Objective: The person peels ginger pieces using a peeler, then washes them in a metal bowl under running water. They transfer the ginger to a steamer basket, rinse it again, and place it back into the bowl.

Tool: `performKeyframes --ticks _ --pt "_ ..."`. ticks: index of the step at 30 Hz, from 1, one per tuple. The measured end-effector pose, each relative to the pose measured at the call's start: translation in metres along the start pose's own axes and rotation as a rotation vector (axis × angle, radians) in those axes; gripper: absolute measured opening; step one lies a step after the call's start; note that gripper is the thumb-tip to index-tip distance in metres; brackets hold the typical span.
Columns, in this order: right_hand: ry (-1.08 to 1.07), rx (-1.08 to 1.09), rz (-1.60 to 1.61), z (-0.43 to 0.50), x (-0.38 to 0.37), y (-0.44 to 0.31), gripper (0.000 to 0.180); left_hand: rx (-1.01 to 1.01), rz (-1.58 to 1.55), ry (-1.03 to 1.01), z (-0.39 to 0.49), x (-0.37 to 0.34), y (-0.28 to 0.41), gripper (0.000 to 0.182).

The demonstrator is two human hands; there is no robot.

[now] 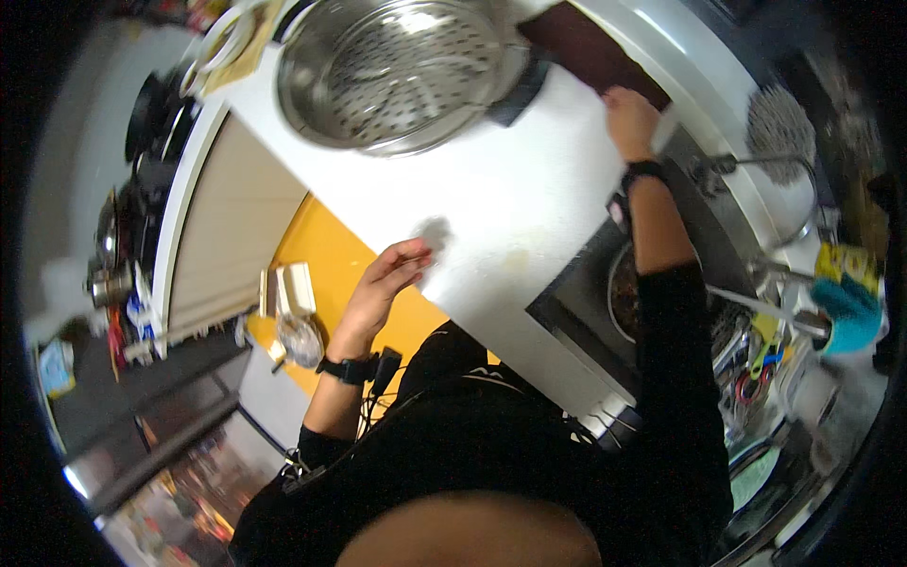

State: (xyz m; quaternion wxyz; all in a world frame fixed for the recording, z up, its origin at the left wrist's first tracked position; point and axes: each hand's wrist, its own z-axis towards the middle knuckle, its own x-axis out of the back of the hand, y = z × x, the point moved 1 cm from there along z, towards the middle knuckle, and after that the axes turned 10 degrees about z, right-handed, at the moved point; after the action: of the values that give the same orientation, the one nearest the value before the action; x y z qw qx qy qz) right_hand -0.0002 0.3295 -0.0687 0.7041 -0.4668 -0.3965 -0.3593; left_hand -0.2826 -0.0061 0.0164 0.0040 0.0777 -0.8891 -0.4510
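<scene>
My left hand (pixel 386 283) hovers by the front edge of the white countertop (pixel 489 191), its fingers loosely curved and nothing visible in them. At the back of the counter, my right hand (pixel 631 124) is curled at the edge of a dark maroon cloth or mat (pixel 595 53). Blur hides whether its fingers grip that edge. A pale strip shows beside this hand, too blurred to name. Left of it sits a large stainless steel steamer pot (pixel 290 92) with dark handles and a perforated steamer tray (pixel 418 78) inside.
Under my right forearm lies a black cooktop (pixel 574 290) bearing a pan (pixel 621 294), partly hidden. Utensils and scissors (pixel 752 386) crowd the right side, near a teal glove or cloth (pixel 847 312). A bowl (pixel 230 42) stands far left. Below is a yellow floor (pixel 319 234) with a clear plastic bag (pixel 299 340).
</scene>
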Motion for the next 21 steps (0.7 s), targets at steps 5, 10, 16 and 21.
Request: performKeyframes --ticks 5,10,16,21 --pt "-0.149 -0.272 1.508 -0.062 0.088 -0.049 0.031 -0.217 0.113 -0.027 -0.003 -0.040 -0.011 0.046" --pt "-0.539 -0.149 1.361 -0.180 0.131 -0.141 0.033 -0.246 -0.750 -0.179 0.006 -0.120 -0.009 0.060" --pt "-0.726 0.326 1.071 -0.259 0.135 -0.198 0.048 -0.229 -0.991 0.166 -0.022 -0.042 -0.052 0.025" --pt "-0.719 -0.062 1.073 -0.261 0.162 -0.152 0.035 -0.705 -0.284 0.697 0.040 0.153 0.006 0.047"
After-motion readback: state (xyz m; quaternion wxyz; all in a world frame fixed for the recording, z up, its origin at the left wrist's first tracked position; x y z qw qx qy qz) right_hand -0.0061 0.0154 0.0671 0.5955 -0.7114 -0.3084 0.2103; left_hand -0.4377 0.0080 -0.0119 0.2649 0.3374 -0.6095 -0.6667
